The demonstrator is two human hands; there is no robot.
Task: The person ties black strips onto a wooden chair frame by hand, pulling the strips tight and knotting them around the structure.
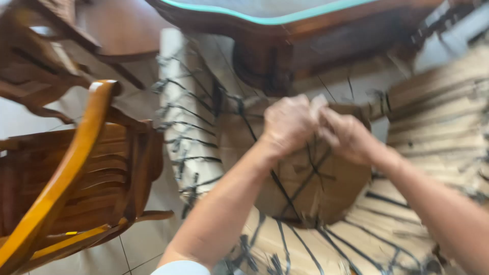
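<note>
Below the desk (285, 20), both hands meet on a cardboard-wrapped piece (305, 178) bound with black cord: left hand (289, 125) and right hand (346, 135), each grip clenched on the wrapping's top. Wooden chair (76, 168) stands left.

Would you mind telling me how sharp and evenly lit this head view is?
Head view: motion blur smears both hands, left hand and right hand, and the cardboard-wrapped piece; the wooden chair is slightly crisper; daylight is soft, with mild glare on the glass tabletop edge.
</note>
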